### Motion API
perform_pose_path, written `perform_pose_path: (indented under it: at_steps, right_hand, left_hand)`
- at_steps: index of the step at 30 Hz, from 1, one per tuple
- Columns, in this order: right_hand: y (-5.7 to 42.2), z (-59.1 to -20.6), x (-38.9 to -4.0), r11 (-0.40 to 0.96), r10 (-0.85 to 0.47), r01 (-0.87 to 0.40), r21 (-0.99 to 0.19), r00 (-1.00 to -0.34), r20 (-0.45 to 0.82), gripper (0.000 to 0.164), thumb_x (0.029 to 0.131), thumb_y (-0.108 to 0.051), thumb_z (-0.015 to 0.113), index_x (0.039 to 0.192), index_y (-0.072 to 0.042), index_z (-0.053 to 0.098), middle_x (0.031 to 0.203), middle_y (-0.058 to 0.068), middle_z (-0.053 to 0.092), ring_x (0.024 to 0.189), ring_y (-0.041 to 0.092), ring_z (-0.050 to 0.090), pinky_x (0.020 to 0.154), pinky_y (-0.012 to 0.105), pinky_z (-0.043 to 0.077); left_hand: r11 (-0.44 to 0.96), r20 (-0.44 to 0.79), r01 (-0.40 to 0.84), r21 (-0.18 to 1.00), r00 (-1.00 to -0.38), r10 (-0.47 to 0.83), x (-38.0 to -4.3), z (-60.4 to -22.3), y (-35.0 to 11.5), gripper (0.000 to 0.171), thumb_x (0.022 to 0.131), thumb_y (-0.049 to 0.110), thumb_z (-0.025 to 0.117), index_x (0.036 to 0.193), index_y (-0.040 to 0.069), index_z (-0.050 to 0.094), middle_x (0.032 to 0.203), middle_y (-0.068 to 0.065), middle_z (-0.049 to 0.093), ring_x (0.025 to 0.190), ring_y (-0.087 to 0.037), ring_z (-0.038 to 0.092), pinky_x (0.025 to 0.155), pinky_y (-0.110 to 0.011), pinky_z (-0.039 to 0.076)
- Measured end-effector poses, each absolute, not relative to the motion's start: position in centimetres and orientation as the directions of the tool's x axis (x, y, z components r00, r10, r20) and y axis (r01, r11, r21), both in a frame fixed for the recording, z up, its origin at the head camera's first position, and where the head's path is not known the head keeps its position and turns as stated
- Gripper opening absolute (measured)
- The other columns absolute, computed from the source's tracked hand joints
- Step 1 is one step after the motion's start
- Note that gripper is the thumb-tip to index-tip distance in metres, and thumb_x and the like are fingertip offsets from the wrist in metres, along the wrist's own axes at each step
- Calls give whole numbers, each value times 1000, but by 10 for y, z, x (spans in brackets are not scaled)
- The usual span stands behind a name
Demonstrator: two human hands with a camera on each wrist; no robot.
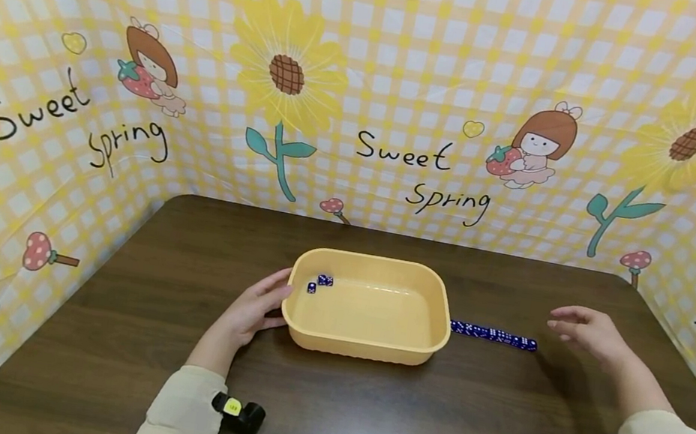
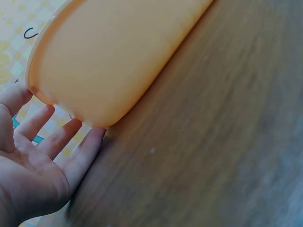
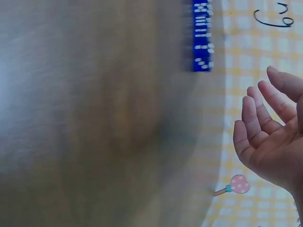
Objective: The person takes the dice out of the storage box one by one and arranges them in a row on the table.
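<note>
A yellow plastic bin (image 1: 368, 349) stands on the table with three blue dice (image 1: 322, 281) at the left of its floor. My left hand (image 1: 255, 305) is at the bin's left end; in the left wrist view its spread fingers (image 2: 59, 142) touch the outer wall and the thumb is at the rim. From the bin's right side runs a straight row of blue dice (image 1: 493, 336) with white pips. Beyond the row's right end my right hand (image 1: 589, 335) hovers with loosely bent fingers, holding nothing. The right wrist view shows its palm (image 3: 279, 151) apart from the row.
The dark wooden table (image 1: 356, 423) extends around the bin. A yellow-checked cloth (image 1: 399, 66) with printed flowers and figures hangs behind it and at both sides. Black wrist cameras (image 1: 241, 416) sit at both sleeves.
</note>
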State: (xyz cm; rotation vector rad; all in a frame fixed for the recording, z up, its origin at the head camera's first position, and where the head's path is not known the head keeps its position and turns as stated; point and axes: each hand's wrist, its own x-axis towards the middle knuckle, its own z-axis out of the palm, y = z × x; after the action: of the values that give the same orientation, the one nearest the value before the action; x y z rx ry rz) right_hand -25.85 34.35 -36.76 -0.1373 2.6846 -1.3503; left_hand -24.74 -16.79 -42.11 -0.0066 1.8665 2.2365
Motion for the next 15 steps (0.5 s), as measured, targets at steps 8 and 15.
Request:
perform_pose_path:
  at_steps: [8,15]
  right_hand:
    - [324,-334,-274,612,-125,-41,-790,-991,-45,52,84,-29,56,116,10,43,100,10,55,76,8,55,75,35,44]
    - [294,-313,-291,547,-168,-109,-830,-986,19,50,85,-29,54,116,9,43,107,13,50,76,4,54,71,22,44]
  left_hand:
    - [-170,-162,-188,967,-975,154,-248,-421,-170,52,86,21,54,133,16,33,131,-13,35,104,-29,45,77,-43,43]
    - [-177,-159,-185,967,-976,152,-248,-422,-169,51,86,20,53,133,15,33,130,-14,36,102,-28,47,76,-42,43]
